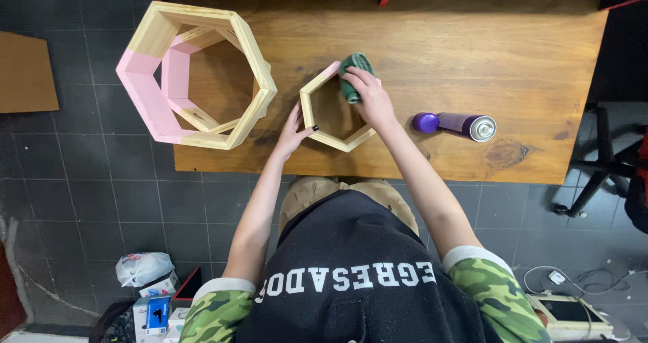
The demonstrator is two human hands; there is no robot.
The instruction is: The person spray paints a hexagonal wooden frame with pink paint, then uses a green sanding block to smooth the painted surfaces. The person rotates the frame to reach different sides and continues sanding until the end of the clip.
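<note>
Bracing the small hexagonal pine frame (335, 111) works best with the left hand (291, 132) spread flat against its left outer wall, on the brown wooden table (472, 53). The right hand (370, 100), fingers closed around a green cloth (354, 75), should press evenly along the frame's upper-right inner wall.

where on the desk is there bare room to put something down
Bare wood runs along the back of the desk, behind the spray can, and at the right end past it. It is crowded at the left, where the big hexagon frame overhangs the edge and both hands work the small hexagon frame.
</note>
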